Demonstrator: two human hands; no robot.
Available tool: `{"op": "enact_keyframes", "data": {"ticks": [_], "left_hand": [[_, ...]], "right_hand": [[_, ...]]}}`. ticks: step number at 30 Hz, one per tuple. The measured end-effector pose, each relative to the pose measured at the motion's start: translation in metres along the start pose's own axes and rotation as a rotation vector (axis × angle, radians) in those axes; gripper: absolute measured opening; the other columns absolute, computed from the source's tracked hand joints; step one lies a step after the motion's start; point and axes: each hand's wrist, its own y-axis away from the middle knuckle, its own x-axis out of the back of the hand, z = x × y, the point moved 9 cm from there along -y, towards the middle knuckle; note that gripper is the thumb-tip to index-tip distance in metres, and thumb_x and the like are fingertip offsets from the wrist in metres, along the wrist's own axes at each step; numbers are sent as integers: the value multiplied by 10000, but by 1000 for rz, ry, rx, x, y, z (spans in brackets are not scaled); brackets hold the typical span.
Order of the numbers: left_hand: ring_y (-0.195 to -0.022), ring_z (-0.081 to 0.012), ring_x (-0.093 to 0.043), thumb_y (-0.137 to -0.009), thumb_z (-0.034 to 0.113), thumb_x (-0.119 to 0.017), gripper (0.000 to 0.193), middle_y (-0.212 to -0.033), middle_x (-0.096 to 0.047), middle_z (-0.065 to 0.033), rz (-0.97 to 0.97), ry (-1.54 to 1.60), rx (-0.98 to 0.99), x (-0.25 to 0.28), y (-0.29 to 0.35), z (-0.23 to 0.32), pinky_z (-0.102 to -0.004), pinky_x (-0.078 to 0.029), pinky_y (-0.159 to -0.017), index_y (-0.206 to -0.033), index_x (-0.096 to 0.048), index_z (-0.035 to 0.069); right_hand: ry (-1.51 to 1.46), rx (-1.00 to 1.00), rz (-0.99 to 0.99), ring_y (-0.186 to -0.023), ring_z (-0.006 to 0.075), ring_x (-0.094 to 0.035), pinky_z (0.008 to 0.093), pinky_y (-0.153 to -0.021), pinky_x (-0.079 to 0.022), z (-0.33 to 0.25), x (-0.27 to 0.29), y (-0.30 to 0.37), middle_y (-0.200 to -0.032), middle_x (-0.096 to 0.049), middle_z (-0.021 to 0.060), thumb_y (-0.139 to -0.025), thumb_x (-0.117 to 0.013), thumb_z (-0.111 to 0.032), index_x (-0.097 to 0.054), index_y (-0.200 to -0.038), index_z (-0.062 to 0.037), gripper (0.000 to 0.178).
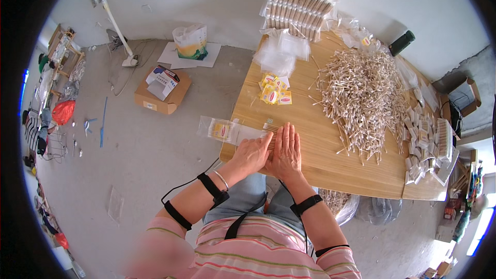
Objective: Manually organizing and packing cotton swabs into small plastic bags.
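A row of cotton swabs (pixel 270 128) lies at the table's near left edge, partly hidden under my hands. My right hand (pixel 285 152) rests flat over it, fingers stretched out side by side. Against it, my left hand (pixel 252 154) is curled, its fingertips at the left side of the row; what its fingers grip is hidden. Left of that hand a clear plastic bag (pixel 205 125) with a yellow and white card (pixel 222 130) inside sticks out past the table edge. Several loose yellow cards (pixel 274 90) lie farther back.
A big heap of loose swabs (pixel 361 98) covers the wooden table's (pixel 310 163) right side. Empty clear bags (pixel 281 51) and stacked packs of swabs (pixel 305 2) stand behind. More packs (pixel 426 144) pile up at right. A cardboard box (pixel 181 85) sits on the floor.
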Motion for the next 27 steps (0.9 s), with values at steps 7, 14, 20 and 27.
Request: {"op": "enact_keyframes", "data": {"ticks": [7, 14, 20, 27], "left_hand": [[-768, -344, -665, -894, 200, -544, 538, -870, -675, -187, -26, 4, -4, -1, -7, -2, -450, -522, -686, -1354, -347, 1], [-774, -345, -668, -873, 219, -586, 652, -879, -676, -200, -28, 21, 30, 1, -6, -2, -441, -529, -697, -1411, -290, -4], [-730, -349, -664, -887, 218, -572, 631, -852, -674, -198, 4, -10, -8, 0, -7, -2, -440, -530, -653, -1408, -302, -14], [-726, -346, -665, -892, 220, -567, 636, -847, -672, -201, 12, -25, -15, 0, -6, 0, -437, -533, -655, -1411, -293, -25]], "right_hand": [[9, 2, 4, -1412, 422, -187, 502, -1152, -135, -1, -1, 0, -1483, -238, 305, -806, -522, -313, -278, -1398, 110, 767], [17, 9, 2, -1411, 424, -189, 502, -1152, -135, 0, -1, 1, -1482, -238, 305, -810, -532, -341, -273, -1406, 99, 785], [0, 2, -10, -1415, 420, -178, 498, -1155, -125, -1, 0, 0, -1487, -226, 305, -813, -532, -355, -265, -1412, 95, 795], [27, 5, -13, -1415, 421, -175, 499, -1155, -124, 1, -3, 0, -1486, -226, 304, -812, -537, -375, -264, -1411, 94, 808]]}}
